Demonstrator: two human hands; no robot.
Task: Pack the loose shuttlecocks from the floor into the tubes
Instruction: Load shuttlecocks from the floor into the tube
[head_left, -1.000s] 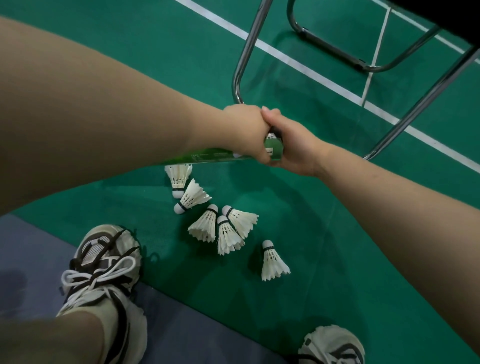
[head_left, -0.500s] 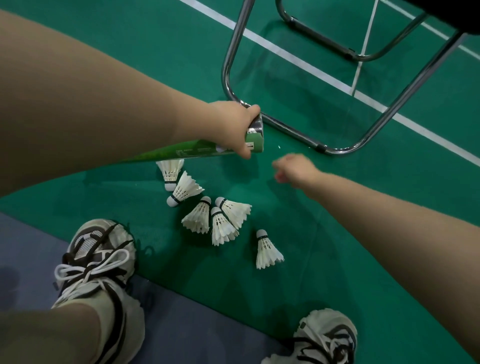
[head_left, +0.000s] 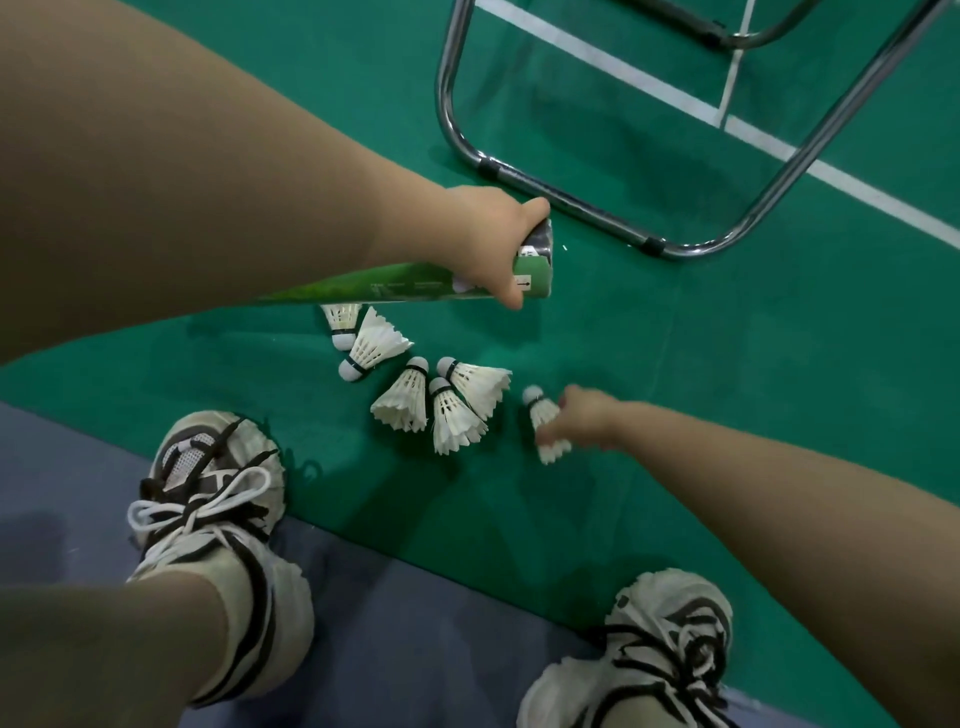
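Observation:
My left hand (head_left: 491, 239) grips a green shuttlecock tube (head_left: 410, 283) near its open right end, holding it level above the floor. Below it several white feather shuttlecocks (head_left: 452, 400) lie loose on the green court. My right hand (head_left: 582, 421) is down at the rightmost shuttlecock (head_left: 543, 415), fingers curled round its feather skirt, cork pointing away from me. That shuttlecock still touches the floor as far as I can tell.
A chrome tubular chair frame (head_left: 571, 202) stands just beyond the tube's mouth. White court lines (head_left: 675, 98) cross the far floor. My two shoes (head_left: 208, 483) stand on a grey-blue mat (head_left: 415, 649) at the near edge.
My right hand left the tube's mouth, swung down and toward me, and closed on the rightmost shuttlecock. The left hand keeps holding the tube in about the same place.

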